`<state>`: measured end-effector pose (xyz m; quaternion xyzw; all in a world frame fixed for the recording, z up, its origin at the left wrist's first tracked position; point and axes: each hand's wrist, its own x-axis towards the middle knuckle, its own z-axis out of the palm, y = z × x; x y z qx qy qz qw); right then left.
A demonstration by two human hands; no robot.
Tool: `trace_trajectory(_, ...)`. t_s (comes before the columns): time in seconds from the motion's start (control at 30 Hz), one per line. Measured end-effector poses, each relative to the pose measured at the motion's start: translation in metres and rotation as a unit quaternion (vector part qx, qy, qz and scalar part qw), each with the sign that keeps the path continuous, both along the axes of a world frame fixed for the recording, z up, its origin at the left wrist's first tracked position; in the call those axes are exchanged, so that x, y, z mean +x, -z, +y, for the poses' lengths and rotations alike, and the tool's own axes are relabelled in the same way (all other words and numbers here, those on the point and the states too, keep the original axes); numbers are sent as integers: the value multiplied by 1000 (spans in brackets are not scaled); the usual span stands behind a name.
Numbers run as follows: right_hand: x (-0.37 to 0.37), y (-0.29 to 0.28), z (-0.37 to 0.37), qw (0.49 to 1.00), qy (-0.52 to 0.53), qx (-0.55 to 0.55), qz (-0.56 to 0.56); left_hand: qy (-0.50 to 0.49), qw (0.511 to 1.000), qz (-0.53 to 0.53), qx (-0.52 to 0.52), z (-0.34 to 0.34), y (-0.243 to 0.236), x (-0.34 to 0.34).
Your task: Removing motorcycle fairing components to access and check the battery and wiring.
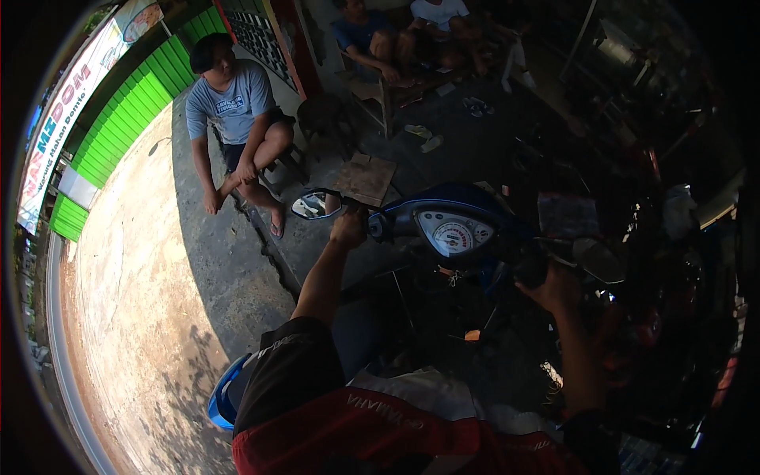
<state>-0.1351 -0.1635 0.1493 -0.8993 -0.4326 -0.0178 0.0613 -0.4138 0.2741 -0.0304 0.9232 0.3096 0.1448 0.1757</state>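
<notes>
A blue motor scooter [443, 195] stands in front of me, its round-dialled instrument panel [455, 233] facing up. My left hand [349, 227] is wrapped round the left handlebar grip, just below the left mirror [317, 204]. On the other side, my right hand [554, 286] closes on the right handlebar grip [532, 265], in deep shade. The right mirror [599, 260] sits beyond that hand. A key with a fob [451, 275] hangs below the panel. Part of the scooter's blue rear body [227, 392] shows behind my left arm.
A person in a light blue shirt [236, 99] sits on a stool at the left. More people sit on a wooden bench [386, 103] at the back. Flat cardboard [364, 179] and sandals [431, 143] lie on the floor. Dark clutter fills the right side.
</notes>
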Motion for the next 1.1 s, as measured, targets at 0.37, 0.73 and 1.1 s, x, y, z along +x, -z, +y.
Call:
trace_trajectory(0.37, -1, -2, 1, 1000, -10, 19, -15, -20, 999, 31, -4, -8, -4, -2)
trace_trajectory(0.73, 6, -10, 6, 997, -41, 50, 49, -30, 999, 22, -25, -5, -2, -1)
trace_trajectory(1.1, 9, -4, 5, 999, -14, 0, 42, -38, 999, -8, -18, -11, -8, -2)
